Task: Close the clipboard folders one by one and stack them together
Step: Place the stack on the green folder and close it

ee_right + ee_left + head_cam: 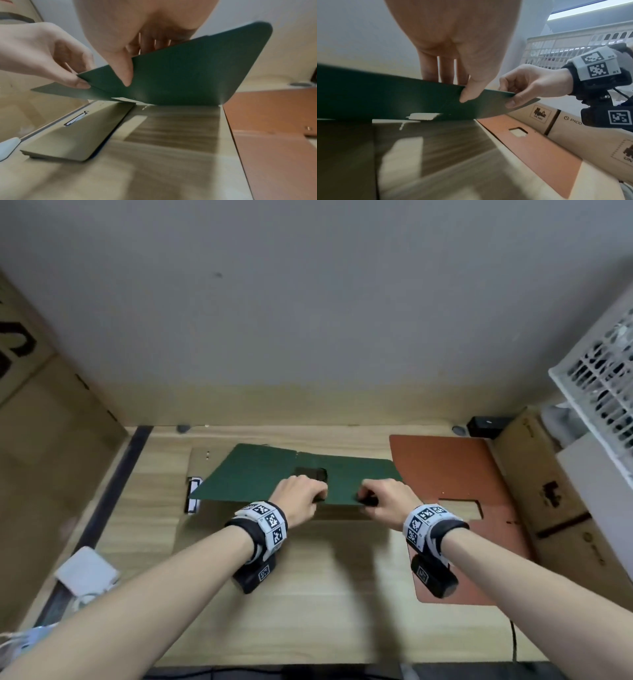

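A dark green clipboard folder [260,474] is spread open and tilted, its near edge raised off the wooden table [308,594]. My left hand [308,494] pinches that near edge close to the spine, thumb [471,93] under the board and fingers on top. My right hand [373,498] pinches the same edge just to the right [518,94]. A beige folder [73,135] with a metal clip [193,495] lies flat beneath and to the left. An orange-brown folder [452,474] lies open and flat on the right.
A white plastic basket [603,378] and cardboard boxes [548,491] crowd the right side. A large cardboard box [41,440] stands at the left. A white power adapter [85,571] sits at the near left, and a small black device [486,424] against the back wall.
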Demonstrator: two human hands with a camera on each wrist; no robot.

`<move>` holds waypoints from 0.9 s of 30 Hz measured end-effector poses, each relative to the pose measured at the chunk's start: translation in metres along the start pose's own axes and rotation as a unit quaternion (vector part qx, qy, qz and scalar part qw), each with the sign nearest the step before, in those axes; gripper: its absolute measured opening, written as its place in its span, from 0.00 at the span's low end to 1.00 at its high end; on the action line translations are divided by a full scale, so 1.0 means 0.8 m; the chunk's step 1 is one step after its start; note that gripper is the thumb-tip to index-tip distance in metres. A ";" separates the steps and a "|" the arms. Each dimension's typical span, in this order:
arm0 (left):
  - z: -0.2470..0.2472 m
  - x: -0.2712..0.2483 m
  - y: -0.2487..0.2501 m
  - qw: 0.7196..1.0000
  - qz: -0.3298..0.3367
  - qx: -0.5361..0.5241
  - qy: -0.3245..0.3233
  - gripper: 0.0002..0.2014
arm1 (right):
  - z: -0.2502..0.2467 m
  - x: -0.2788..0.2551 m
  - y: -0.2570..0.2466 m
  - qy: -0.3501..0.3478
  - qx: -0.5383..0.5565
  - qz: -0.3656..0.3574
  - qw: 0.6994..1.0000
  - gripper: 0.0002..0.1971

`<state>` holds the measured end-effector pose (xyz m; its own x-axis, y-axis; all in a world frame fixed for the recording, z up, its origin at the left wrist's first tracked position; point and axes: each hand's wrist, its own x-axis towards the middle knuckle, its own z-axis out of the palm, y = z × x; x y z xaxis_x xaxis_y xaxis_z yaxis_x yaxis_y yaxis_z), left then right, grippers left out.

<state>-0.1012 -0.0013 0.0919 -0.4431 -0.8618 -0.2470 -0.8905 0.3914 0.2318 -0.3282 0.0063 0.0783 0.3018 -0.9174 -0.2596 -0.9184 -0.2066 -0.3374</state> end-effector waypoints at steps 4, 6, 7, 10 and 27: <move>0.059 -0.009 -0.007 0.997 -0.011 0.034 -0.069 0.27 | 0.052 -0.004 0.003 -0.048 -0.011 -0.031 0.998 0.18; 0.084 -0.013 -0.006 0.994 -0.013 0.053 -0.096 0.27 | 0.081 -0.005 0.005 -0.068 -0.010 -0.039 0.997 0.21; 0.095 -0.016 -0.005 0.992 -0.012 0.060 -0.108 0.26 | 0.097 -0.007 0.008 -0.075 -0.009 -0.038 0.996 0.23; 0.128 -0.023 -0.003 0.989 -0.009 0.074 -0.130 0.23 | 0.137 -0.013 0.015 -0.088 -0.002 -0.035 0.996 0.26; 0.204 -0.061 -0.053 0.992 -0.065 -0.098 -0.047 0.19 | 0.219 0.015 0.013 -0.051 0.028 0.009 0.998 0.26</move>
<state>-0.0584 0.0770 -0.0594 -0.3413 -0.8631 -0.3722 -0.9078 0.2000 0.3686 -0.2894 0.0523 -0.0866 0.3117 -0.8809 -0.3562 -0.9090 -0.1673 -0.3817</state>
